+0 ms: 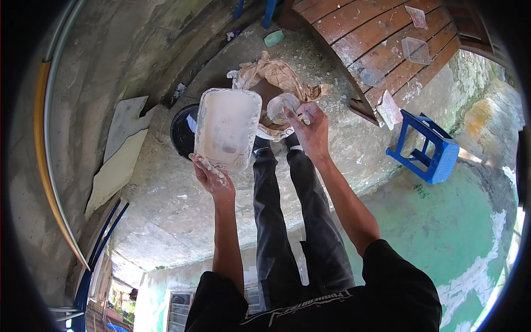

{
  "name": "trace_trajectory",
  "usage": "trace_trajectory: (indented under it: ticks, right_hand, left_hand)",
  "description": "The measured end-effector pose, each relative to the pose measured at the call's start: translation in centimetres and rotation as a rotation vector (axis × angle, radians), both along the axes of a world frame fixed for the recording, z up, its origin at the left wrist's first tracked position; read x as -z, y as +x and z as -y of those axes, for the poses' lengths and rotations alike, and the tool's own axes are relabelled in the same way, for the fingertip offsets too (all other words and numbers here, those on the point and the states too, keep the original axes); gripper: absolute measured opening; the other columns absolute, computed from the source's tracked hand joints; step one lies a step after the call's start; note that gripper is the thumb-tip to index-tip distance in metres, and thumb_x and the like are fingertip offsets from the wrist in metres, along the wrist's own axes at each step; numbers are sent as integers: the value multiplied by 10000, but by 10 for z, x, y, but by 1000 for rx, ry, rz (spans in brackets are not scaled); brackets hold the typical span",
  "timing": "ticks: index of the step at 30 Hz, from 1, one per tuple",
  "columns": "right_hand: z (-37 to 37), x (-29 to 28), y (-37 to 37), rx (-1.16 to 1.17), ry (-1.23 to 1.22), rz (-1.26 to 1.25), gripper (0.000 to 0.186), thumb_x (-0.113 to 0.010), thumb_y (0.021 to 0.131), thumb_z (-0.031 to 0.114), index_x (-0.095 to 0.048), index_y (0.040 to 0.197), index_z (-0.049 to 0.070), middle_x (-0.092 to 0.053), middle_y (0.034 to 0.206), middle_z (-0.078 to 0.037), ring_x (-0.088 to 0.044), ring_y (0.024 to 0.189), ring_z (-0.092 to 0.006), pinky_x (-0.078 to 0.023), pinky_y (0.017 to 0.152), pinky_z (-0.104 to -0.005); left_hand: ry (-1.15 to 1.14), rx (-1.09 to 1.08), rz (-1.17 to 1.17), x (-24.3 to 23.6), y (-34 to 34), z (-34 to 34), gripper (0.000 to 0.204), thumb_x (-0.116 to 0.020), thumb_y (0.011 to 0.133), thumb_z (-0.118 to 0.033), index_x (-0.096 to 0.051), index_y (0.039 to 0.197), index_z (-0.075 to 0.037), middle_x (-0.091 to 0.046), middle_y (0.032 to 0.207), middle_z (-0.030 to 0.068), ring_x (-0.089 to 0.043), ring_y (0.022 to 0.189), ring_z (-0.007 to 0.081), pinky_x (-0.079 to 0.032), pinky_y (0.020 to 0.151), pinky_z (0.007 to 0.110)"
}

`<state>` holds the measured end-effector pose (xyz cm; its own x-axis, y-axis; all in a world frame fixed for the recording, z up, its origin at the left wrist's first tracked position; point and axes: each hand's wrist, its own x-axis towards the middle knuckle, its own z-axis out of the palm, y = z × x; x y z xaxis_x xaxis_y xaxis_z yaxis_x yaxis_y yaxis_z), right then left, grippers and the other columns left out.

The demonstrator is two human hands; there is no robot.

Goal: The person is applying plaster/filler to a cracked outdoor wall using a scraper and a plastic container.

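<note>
My left hand (213, 178), dusted with pale powder, grips the lower edge of a white rectangular plastic tub (228, 127). A thin whitish coating covers the tub's inside. To its right, my right hand (311, 131) is closed around a small clear plastic cup (283, 104), smeared with white. Both are held above a crumpled, opened brown paper sack (282, 73) on the floor in front of my feet. Inside the sack a grey-brown surface shows, partly hidden by the cup and tub. Behind the tub's left side stands a round black bucket (180, 133) with something white in it.
A slatted wooden platform (354, 47) at the far right bears a clear container (415, 51) and white-spattered scraps. Below it is a blue plastic stool (428, 146). Broken board pieces (119, 160) lean on the left wall. A green piece (274, 38) lies beyond the sack.
</note>
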<state>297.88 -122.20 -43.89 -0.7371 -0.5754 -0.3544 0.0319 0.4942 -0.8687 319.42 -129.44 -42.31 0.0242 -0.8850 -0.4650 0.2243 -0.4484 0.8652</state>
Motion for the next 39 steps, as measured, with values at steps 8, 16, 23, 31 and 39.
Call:
trace_trajectory:
  ticks: [8,16,23,31,39]
  right_hand:
    - [-4,-93,-8,212,-323,190,264,-735,774,109,-492,776,5,-559,1029,-130,-582,844,-146,-543,706,-302]
    - [-19,-104,-5,-26,-168,-174,287,-775,699,68,-511,804,25,-544,1105,-139,-586,948,-203,-532,732,-304]
    - [-34,-101,-6,-159,-134,-448,312,-787,644,115,-506,773,81,-573,1066,-89,-537,930,-307,-454,779,-389]
    - [-36,-103,-26,-176,-132,-605,310,-781,641,117,-515,798,90,-565,1105,-75,-536,935,-315,-460,770,-389]
    - [-38,-115,-18,-239,-159,-652,305,-803,624,82,-533,765,76,-592,1075,-114,-562,982,-285,-456,808,-361]
  left_hand:
    - [-40,140,-27,-13,-33,-16,523,-425,938,-494,-477,1121,-7,-536,1110,74,-501,1038,150,-395,927,340]
    - [-139,319,-92,-14,-64,-34,484,-419,955,-435,-432,1199,-17,-508,1189,85,-507,1097,196,-416,940,380]
    - [-39,312,-61,-17,-72,-45,480,-411,965,-409,-467,1192,10,-546,1139,89,-528,1059,169,-422,922,341]
    - [45,304,-127,-20,-76,-55,473,-417,964,-403,-468,1206,0,-552,1159,86,-542,1047,167,-426,919,333]
    - [39,218,-164,-14,-75,-72,436,-354,996,-336,-488,1182,35,-576,1132,102,-550,1040,161,-424,915,301]
